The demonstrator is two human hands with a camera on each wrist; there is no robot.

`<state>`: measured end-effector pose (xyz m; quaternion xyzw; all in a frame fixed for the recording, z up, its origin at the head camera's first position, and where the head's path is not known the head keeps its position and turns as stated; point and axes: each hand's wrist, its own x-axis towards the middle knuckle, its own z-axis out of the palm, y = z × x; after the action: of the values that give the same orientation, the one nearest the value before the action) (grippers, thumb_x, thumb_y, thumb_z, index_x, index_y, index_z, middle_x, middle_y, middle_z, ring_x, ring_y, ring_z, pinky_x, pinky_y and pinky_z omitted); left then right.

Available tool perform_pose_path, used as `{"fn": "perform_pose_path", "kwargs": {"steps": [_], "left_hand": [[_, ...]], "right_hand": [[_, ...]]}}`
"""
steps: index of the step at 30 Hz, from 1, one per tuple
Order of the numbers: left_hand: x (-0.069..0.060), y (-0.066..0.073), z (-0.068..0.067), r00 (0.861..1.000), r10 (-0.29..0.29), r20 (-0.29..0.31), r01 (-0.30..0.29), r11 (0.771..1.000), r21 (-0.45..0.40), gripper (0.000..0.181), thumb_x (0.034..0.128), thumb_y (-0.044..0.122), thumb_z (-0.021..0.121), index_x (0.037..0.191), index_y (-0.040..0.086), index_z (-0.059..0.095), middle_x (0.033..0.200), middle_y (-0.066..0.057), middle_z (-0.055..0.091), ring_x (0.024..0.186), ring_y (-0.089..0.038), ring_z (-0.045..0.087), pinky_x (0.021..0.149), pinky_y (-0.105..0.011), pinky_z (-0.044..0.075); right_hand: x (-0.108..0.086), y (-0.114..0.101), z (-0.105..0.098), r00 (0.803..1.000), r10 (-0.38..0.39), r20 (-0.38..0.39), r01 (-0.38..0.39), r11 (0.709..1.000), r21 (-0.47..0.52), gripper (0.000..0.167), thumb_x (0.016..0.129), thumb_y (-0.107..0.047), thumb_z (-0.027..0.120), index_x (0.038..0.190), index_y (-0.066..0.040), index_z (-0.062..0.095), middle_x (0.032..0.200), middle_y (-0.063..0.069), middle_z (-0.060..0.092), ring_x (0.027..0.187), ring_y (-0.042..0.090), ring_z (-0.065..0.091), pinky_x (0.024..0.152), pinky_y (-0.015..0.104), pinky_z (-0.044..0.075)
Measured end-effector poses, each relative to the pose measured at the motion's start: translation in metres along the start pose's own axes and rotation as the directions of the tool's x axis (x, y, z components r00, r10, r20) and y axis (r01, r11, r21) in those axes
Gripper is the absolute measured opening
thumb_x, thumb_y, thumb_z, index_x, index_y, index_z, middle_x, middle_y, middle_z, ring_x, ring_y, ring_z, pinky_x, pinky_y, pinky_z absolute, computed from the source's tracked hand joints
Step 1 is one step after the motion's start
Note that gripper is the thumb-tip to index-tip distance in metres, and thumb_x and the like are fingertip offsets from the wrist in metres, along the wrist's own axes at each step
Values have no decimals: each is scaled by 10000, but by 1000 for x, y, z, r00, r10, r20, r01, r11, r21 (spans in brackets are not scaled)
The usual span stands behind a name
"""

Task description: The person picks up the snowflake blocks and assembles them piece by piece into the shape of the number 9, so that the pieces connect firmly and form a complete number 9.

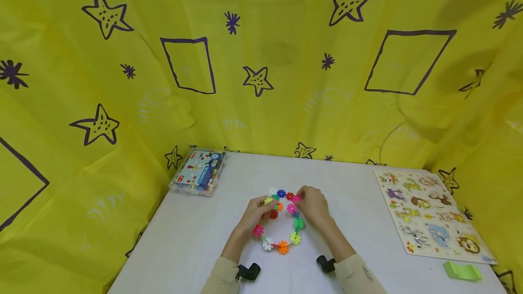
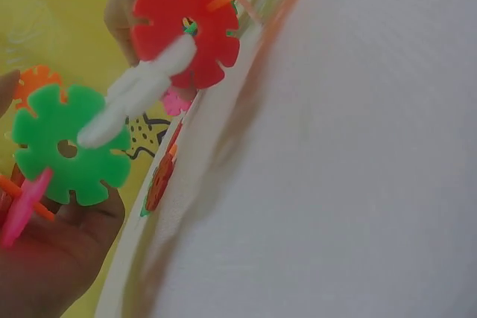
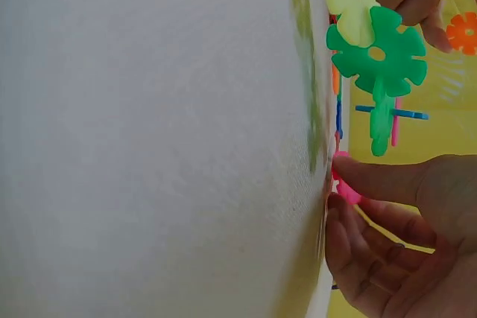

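A ring of small notched plastic discs, linked edge to edge in many colours, hangs between both hands in the head view; its orange disc (image 1: pixel 283 247) is at the near side. My left hand (image 1: pixel 253 214) pinches the chain on the far left, by a yellow disc (image 1: pixel 268 200). On the far right, my right hand (image 1: pixel 315 206) holds a pink disc (image 3: pixel 347 190) between thumb and fingers. Green disc (image 2: pixel 71 147) and red disc (image 2: pixel 186 29) show close up in the left wrist view, joined by a white one. Part of the chain is hidden behind the left fingers.
A clear-lidded box (image 1: pixel 199 171) of colourful pieces stands at the table's back left. To the right lies an animal puzzle board (image 1: pixel 433 214), with a light-green block (image 1: pixel 462 271) near it. A yellow patterned curtain (image 1: pixel 261 121) surrounds the white table (image 1: pixel 347 185).
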<state>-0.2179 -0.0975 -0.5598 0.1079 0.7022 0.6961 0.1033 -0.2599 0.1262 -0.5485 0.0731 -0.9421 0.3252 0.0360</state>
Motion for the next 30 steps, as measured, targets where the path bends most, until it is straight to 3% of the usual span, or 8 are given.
{"fn": "perform_pose_path", "kwargs": {"steps": [4,7,10,14,18,23,30], "left_hand": [[1,0,-1,1000,5,-5,-5,1000,-8,506,1035,357,640,1066,-148,627,699,-149,393,673,-317,377,622,-299,345],[1,0,-2,1000,6,-1,-6,1000,1,495,1044,357,626,1098,-134,646,706,-92,430,682,-287,406,635,-290,362],[1,-1,-4,1000,13,-7,-13,1000,17,491,1051,355,614,1093,-133,649,719,-58,473,677,-226,442,640,-268,384],[1,-2,-5,1000,6,-13,-6,1000,-3,508,1052,353,617,1070,-155,627,754,-45,531,683,-182,469,622,-246,408],[1,-1,-5,1000,1,-19,-1,1000,-30,518,1060,347,604,1098,-170,601,770,-36,543,684,-165,472,600,-243,406],[0,-1,-5,1000,0,-25,-1,998,-57,500,1062,325,597,1158,-166,603,788,-41,540,705,-162,479,619,-252,412],[1,-1,-4,999,-14,-33,12,998,-59,464,1065,292,598,1165,-161,598,817,-51,554,762,-189,500,677,-267,441]], "right_hand": [[-1,1,-2,998,15,-57,-8,993,119,135,830,-31,852,911,-54,745,758,7,676,679,167,607,644,312,531],[-5,-2,-4,997,32,-70,-12,964,265,97,859,-46,843,888,-60,752,738,-2,690,651,149,649,609,268,545],[-9,-7,-7,998,54,-34,-34,897,440,92,876,-66,840,910,-51,756,770,28,730,679,172,716,617,276,594],[-16,-14,-11,997,58,49,-76,798,598,119,883,-77,838,959,-31,760,815,82,761,733,237,752,664,328,622],[-20,-20,-11,994,13,107,-82,740,668,146,894,-74,826,997,4,758,843,129,770,764,306,767,704,389,630],[-21,-23,-10,991,-10,130,-87,692,717,183,902,-60,814,1018,56,734,865,192,766,798,390,766,738,471,622],[-24,-25,-11,991,-7,136,-96,666,740,200,897,-53,814,1021,75,723,872,221,759,813,436,755,754,509,614]]}}
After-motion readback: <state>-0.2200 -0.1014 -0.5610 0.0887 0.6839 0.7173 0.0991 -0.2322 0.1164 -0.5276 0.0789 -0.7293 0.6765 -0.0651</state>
